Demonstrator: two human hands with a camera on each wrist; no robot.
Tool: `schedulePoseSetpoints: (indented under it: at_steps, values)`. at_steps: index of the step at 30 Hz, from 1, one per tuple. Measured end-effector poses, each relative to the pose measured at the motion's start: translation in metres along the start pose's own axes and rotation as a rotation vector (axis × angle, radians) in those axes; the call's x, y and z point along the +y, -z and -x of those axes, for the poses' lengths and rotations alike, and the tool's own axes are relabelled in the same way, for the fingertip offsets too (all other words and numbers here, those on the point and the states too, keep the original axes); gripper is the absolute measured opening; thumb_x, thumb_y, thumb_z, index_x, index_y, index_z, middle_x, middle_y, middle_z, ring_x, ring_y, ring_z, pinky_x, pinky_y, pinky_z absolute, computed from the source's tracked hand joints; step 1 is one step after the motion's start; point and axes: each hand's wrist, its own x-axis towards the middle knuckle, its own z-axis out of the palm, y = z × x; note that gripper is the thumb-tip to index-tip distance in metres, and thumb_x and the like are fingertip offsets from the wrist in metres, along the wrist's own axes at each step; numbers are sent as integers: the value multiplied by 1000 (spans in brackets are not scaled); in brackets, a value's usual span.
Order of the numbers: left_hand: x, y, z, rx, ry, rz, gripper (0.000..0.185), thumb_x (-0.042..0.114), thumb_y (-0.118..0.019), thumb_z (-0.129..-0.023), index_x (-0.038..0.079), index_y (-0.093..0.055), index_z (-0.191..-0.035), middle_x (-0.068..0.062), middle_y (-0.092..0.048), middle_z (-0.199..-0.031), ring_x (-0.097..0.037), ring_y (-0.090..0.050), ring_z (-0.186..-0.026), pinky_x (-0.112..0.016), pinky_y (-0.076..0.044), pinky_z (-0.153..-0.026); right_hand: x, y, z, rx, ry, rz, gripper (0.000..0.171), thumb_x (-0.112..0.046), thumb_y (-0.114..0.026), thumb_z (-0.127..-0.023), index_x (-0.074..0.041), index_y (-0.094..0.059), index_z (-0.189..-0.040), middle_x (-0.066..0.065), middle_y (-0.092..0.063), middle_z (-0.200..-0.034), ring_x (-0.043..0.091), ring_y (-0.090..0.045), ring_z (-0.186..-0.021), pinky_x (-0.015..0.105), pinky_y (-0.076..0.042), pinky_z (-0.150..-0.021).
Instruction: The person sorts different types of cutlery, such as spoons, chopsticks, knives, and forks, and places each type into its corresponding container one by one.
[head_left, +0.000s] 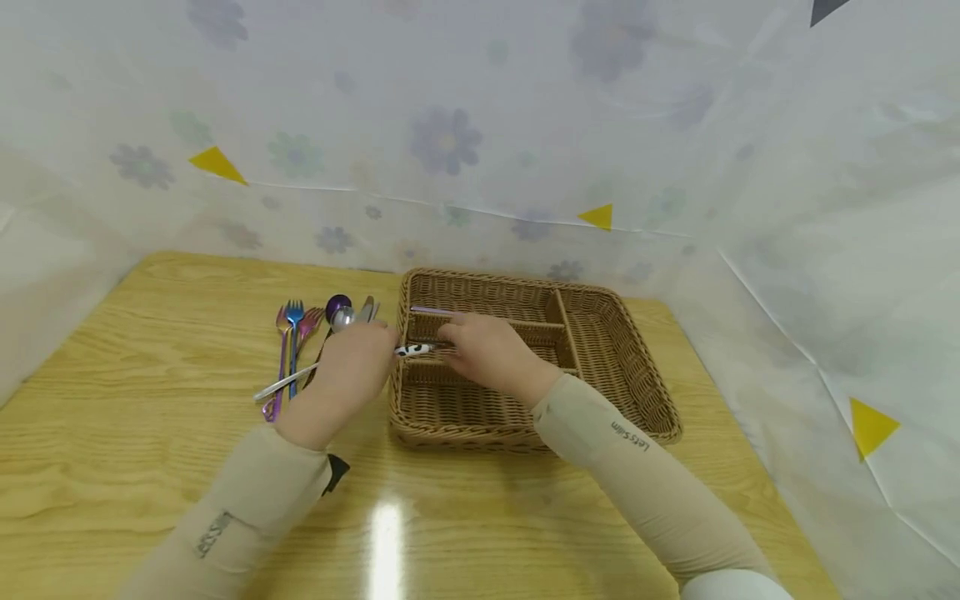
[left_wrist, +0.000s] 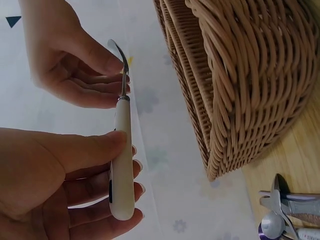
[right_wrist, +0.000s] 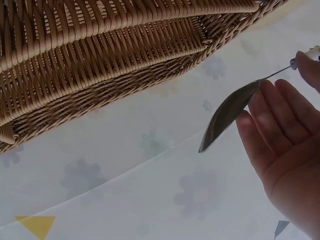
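Between my hands, over the left edge of the wicker basket (head_left: 465,437), is a spoon (head_left: 414,350) with a white handle marked in black. My left hand (head_left: 348,371) pinches the handle between thumb and fingers, the rounded handle end jutting out in the left wrist view. At the neck, just below the metal bowl, my right hand (head_left: 491,354) pinches the same spoon with its thumb and fingers. The curved bowl of the spoon (right_wrist: 227,115) shows side-on in the right wrist view, beside the right fingers (right_wrist: 280,120).
Loose cutlery lies left of the basket: a blue fork (head_left: 294,321), purple forks, a dark purple spoon (head_left: 338,305), a silver spoon (head_left: 342,318) and a knife (head_left: 366,308). Wicker dividers split the basket; a slim purple handle (head_left: 431,311) lies inside. Patterned cloth (head_left: 480,150) hangs behind.
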Motion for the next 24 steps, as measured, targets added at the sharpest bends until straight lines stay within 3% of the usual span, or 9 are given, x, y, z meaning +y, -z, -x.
schedulePoseSetpoints:
  at_steps: [6,11,24]
  values:
    - [9,-2,-2,-10,-31,-45,15,20,-70,-84,7,-64,-86,-6,-64,-81,-21,-61,-66,-34,-51,-52,-1,0,1,-26,0,8,15,-16,-65,-88,-9,-71,-99,4,-71,-92,15,-66,-82,27,-53,-75]
    - [13,0,-2,-24,-17,-33,14,20,-67,-86,7,-62,-85,-7,-63,-79,-22,-61,-67,-39,-51,-53,-3,2,1,-80,-32,-8,15,-14,-63,-89,-9,-72,-99,4,-71,-93,16,-66,-86,28,-53,-79]
    - [10,-10,-2,-2,-58,43,18,21,-67,-86,7,-67,-97,-7,-65,-84,-21,-61,-70,-31,-50,-56,0,-1,2,-129,-61,-29,14,-14,-62,-89,-10,-73,-97,3,-72,-95,16,-67,-86,27,-54,-77]
